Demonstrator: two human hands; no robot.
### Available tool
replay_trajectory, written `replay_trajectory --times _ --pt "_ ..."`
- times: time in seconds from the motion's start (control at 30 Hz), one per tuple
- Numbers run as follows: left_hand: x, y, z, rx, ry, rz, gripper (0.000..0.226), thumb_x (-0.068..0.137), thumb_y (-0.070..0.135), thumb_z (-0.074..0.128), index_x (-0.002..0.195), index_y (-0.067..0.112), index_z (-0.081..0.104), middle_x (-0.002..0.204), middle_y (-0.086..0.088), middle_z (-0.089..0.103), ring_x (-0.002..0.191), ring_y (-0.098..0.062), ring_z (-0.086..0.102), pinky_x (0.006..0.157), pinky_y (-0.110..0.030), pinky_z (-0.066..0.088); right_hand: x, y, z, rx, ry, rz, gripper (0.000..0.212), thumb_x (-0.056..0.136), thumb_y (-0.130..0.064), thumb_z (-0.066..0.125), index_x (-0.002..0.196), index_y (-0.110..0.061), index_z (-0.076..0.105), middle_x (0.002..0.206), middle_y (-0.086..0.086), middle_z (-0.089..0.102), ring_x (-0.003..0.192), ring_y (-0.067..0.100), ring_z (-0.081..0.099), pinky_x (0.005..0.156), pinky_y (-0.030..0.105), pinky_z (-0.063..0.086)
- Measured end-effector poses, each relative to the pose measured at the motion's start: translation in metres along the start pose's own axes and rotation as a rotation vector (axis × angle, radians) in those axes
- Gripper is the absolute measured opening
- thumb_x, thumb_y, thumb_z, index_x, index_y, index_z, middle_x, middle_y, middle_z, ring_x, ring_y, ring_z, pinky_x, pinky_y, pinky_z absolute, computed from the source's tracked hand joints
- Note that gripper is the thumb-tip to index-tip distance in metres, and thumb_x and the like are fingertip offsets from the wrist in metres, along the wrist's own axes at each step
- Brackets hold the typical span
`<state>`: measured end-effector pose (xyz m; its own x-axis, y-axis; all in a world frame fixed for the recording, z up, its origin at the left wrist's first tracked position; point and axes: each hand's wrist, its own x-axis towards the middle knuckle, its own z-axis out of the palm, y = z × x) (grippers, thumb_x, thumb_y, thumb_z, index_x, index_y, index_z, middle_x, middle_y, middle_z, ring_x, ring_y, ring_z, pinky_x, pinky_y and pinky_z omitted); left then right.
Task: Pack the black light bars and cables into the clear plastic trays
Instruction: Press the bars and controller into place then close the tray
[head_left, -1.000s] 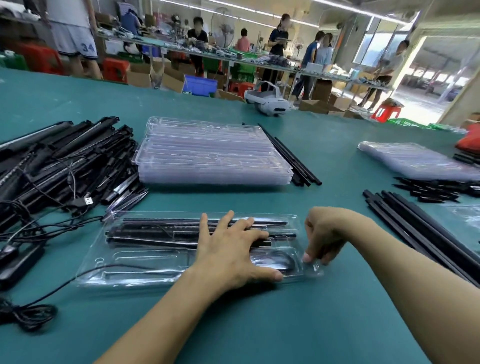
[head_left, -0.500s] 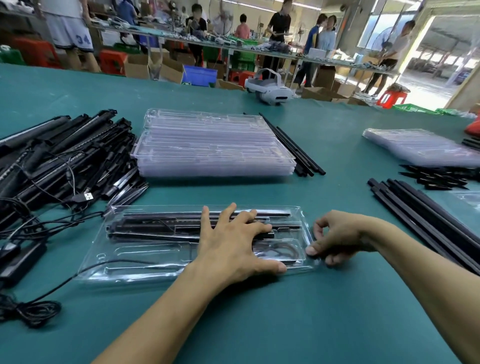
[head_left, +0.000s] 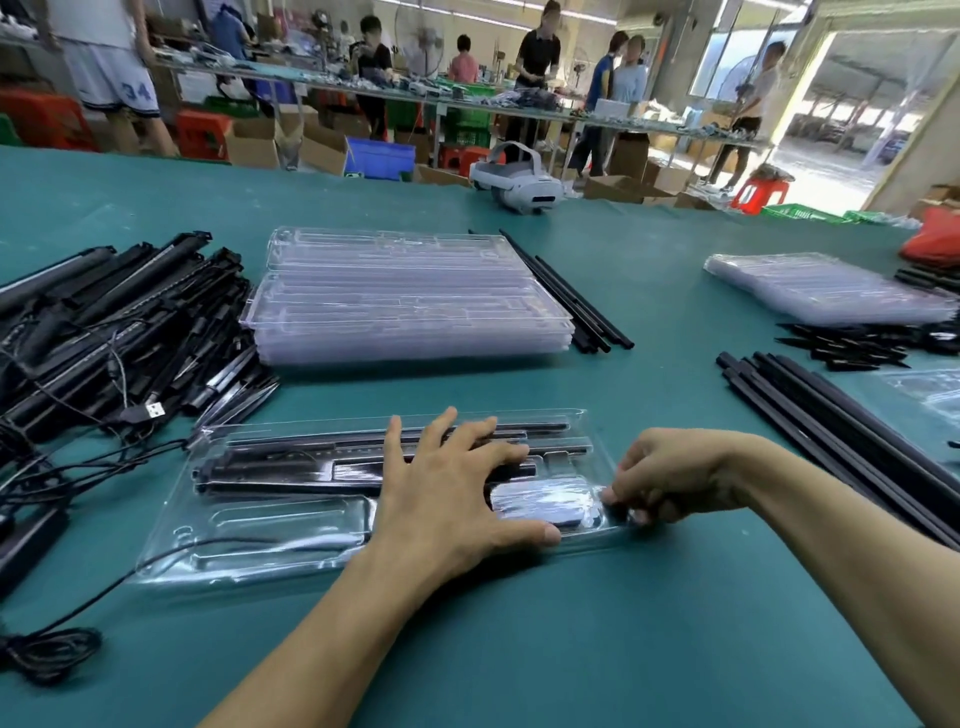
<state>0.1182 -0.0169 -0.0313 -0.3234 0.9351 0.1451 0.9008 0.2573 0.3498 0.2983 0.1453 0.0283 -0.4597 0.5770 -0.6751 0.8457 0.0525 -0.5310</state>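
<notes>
A clear plastic tray (head_left: 223, 540) lies on the green table in front of me, with black light bars (head_left: 291, 467) in its upper slots and a coiled cable under its cover at the right end. My left hand (head_left: 447, 493) presses flat on the tray's middle, fingers spread. My right hand (head_left: 670, 478) pinches the tray's right edge with curled fingers. A black cable (head_left: 104, 587) trails out from the tray's left front corner.
A heap of black light bars with cables (head_left: 104, 332) lies at the left. Stacked empty clear trays (head_left: 405, 301) sit behind, with black rods (head_left: 571, 301) beside them. More rods (head_left: 841, 426), small black parts (head_left: 857, 345) and another tray stack (head_left: 831, 291) are at the right. A white headset (head_left: 519, 182) sits far back.
The view has tilted slightly. My right hand has shifted a little along the tray's right edge and still pinches it. My left hand stays pressed on the tray.
</notes>
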Motion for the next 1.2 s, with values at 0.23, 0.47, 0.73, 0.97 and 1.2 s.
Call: replay_trajectory --times 0.23,0.47,0.73,0.97,1.2 --pt "0.0 0.002 -0.001 0.067 0.056 0.001 0.099 0.049 0.102 0.028 0.138 0.058 0.039 0.158 0.023 0.025 0.151 -0.012 0.006 0.117 -0.059 -0.013 0.002 0.004 0.009 0.042 0.129 -0.061 0.018 0.088 -0.015 0.069 0.072 -0.011 0.063 0.067 0.007 0.066 0.048 0.013 0.058 0.038 0.017 0.028" --pt "0.006 -0.001 -0.001 0.026 -0.04 -0.031 0.099 0.046 0.103 0.031 0.134 0.06 0.044 0.158 0.024 0.025 0.151 -0.01 0.005 0.117 -0.058 -0.014 0.01 -0.028 -0.003 -0.152 0.132 0.066 0.031 0.072 -0.01 0.086 0.074 -0.003 0.056 0.065 0.017 0.07 0.048 0.022 0.067 0.043 0.023 0.051" --pt "0.006 0.001 -0.003 0.036 -0.07 -0.041 0.101 0.043 0.101 0.031 0.134 0.056 0.045 0.157 0.023 0.026 0.151 -0.013 0.007 0.116 -0.061 -0.012 0.019 -0.016 -0.002 -0.12 0.135 0.012 0.04 0.069 -0.011 0.088 0.071 -0.012 0.048 0.065 0.016 0.069 0.052 0.025 0.068 0.05 0.025 0.056" --pt "-0.005 0.001 -0.006 -0.168 0.091 0.069 0.083 0.056 0.092 0.045 0.123 0.045 0.059 0.149 0.015 0.042 0.145 -0.01 0.027 0.118 -0.059 -0.008 0.008 -0.009 0.002 -0.082 0.102 -0.062 0.027 0.083 -0.02 0.078 0.074 -0.006 0.057 0.055 0.008 0.06 0.05 0.017 0.058 0.042 0.021 0.041" --pt "-0.01 0.004 -0.027 -0.535 0.575 0.123 0.013 0.084 0.034 0.074 0.089 0.022 0.071 0.097 0.007 0.068 0.098 -0.013 0.061 0.095 -0.046 0.046 -0.007 0.014 0.019 0.497 0.115 -0.192 0.022 0.087 -0.036 0.067 0.08 -0.015 0.067 0.072 0.002 0.062 0.058 0.015 0.057 0.053 0.025 0.043"
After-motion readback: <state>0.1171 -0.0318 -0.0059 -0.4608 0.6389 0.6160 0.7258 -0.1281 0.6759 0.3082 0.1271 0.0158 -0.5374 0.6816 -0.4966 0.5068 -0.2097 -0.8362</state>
